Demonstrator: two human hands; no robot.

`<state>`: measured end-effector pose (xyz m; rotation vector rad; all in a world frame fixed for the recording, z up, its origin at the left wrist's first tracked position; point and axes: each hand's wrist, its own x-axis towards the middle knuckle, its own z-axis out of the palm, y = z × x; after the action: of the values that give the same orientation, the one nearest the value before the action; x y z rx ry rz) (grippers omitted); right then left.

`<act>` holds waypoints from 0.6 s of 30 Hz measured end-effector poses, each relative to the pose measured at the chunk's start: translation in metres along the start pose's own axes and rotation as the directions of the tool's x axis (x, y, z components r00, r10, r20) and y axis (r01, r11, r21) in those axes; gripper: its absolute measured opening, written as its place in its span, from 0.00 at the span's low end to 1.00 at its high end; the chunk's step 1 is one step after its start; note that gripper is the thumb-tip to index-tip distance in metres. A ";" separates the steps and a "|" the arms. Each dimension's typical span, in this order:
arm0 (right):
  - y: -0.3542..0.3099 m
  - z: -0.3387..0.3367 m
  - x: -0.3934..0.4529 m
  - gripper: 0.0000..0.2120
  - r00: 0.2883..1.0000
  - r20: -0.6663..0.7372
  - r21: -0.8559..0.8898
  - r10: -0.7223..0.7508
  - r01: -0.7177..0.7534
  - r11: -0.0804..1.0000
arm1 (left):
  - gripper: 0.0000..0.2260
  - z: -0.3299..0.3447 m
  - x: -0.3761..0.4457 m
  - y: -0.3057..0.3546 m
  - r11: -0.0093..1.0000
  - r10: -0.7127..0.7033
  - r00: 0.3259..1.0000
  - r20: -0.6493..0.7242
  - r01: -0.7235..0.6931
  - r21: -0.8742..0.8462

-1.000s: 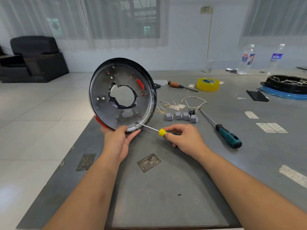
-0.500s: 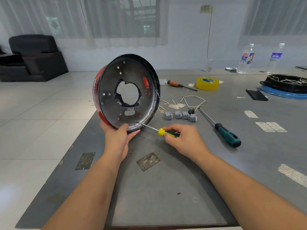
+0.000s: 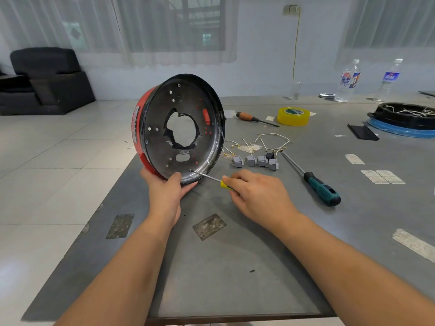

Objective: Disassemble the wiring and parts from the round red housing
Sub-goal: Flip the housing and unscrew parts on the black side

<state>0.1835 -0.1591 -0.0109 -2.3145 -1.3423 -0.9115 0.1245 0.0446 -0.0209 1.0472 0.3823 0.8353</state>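
Note:
The round red housing (image 3: 155, 147) stands on edge at the table's left side, its grey inner plate with a large centre hole facing me and to the right. My left hand (image 3: 164, 191) grips its lower rim, thumb inside. My right hand (image 3: 256, 196) holds a small yellow-handled screwdriver (image 3: 207, 177), whose tip touches the inside of the lower rim. Removed wires (image 3: 270, 142) and several grey switch blocks (image 3: 256, 161) lie on the table just right of the housing.
A teal-handled screwdriver (image 3: 320, 189) lies right of my right hand. Farther back are an orange-handled screwdriver (image 3: 249, 117), a yellow tape roll (image 3: 293, 116), a black-and-blue round unit (image 3: 404, 121) and two water bottles (image 3: 348, 81). The grey table (image 3: 235, 267) ends at its left edge beside the housing.
The housing has turned so its red outer wall now shows on the left and its open face points more to the right. Both hands keep their hold.

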 end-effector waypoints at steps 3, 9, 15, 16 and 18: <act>-0.001 0.000 -0.001 0.15 0.992 0.032 0.116 0.122 -0.125 0.985 | 0.27 0.000 -0.001 0.001 1.000 0.001 1.000 0.004 -0.001 -0.019; 0.002 0.006 0.001 0.16 0.947 0.134 0.335 0.293 -0.321 0.886 | 0.29 -0.001 -0.004 0.003 0.999 0.016 1.000 0.026 -0.015 -0.035; 0.003 0.010 0.003 0.08 0.804 0.331 0.537 0.494 -0.591 0.602 | 0.29 -0.003 -0.002 0.002 0.998 -0.018 0.999 0.030 0.020 -0.053; 0.003 0.010 0.005 0.07 0.774 0.386 0.583 0.502 -0.626 0.517 | 0.30 -0.003 -0.002 0.002 0.998 -0.024 0.999 0.030 0.026 -0.053; 0.004 0.008 0.009 0.05 0.702 0.510 0.655 0.497 -0.692 0.305 | 0.31 -0.003 -0.002 0.002 0.997 -0.037 0.999 0.032 0.039 -0.066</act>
<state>0.1932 -0.1511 -0.0109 -1.8433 -0.5594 0.2441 0.1207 0.0454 -0.0205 0.9867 0.3456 0.7920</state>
